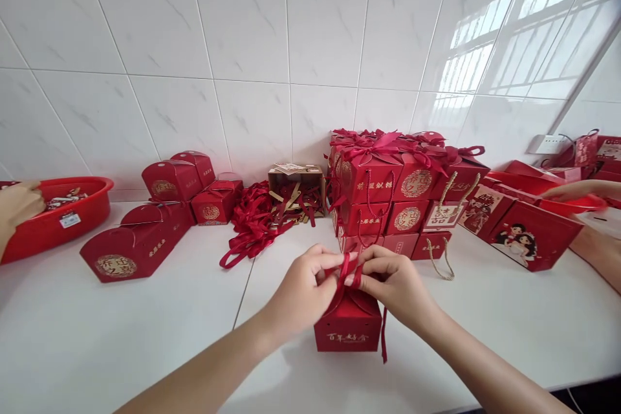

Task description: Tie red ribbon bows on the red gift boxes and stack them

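Observation:
A small red gift box (347,330) with gold characters stands on the white table in front of me. A red ribbon (347,270) runs over its top and one end hangs down its right side. My left hand (305,288) pinches the ribbon from the left, fingers closed. My right hand (395,281) pinches it from the right, fingers closed. Both hands meet just above the box's top.
A stack of finished red boxes (388,187) stands behind. A pile of loose ribbons (255,220) and a cardboard box (297,184) lie at centre. Larger red boxes (138,242) sit left. Another person's hand (19,204) reaches into a red basin (90,207); another person's arm (577,191) at right.

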A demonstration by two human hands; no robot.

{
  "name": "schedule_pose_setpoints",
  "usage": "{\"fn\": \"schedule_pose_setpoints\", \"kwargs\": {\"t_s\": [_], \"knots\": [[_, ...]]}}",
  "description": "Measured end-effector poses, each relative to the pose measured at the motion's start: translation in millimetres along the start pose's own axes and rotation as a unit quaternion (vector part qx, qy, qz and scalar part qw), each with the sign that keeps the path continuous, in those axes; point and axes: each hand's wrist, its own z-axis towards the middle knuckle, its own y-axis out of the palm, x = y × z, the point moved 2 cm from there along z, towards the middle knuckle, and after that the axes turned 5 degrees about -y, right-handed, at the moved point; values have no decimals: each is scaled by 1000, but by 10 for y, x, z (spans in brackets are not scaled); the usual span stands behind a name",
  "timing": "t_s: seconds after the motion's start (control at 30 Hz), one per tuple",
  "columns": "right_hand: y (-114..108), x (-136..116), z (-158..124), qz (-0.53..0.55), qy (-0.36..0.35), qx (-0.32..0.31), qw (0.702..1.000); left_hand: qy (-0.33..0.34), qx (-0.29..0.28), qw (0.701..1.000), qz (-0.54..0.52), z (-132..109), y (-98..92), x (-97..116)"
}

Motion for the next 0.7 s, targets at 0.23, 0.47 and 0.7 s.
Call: {"fn": "schedule_pose_setpoints", "kwargs": {"t_s": [0.23,0.47,0.7], "knots": [[37,29,42,76,68,-34,994,110,82,971,198,-83,170,-162],[-27,5,141,33,120,-195,973,185,-8,966,178,-82,39,-228],[-25,-36,228,-10,104,-240,965,89,-31,988,120,8,-2,-173]]}}
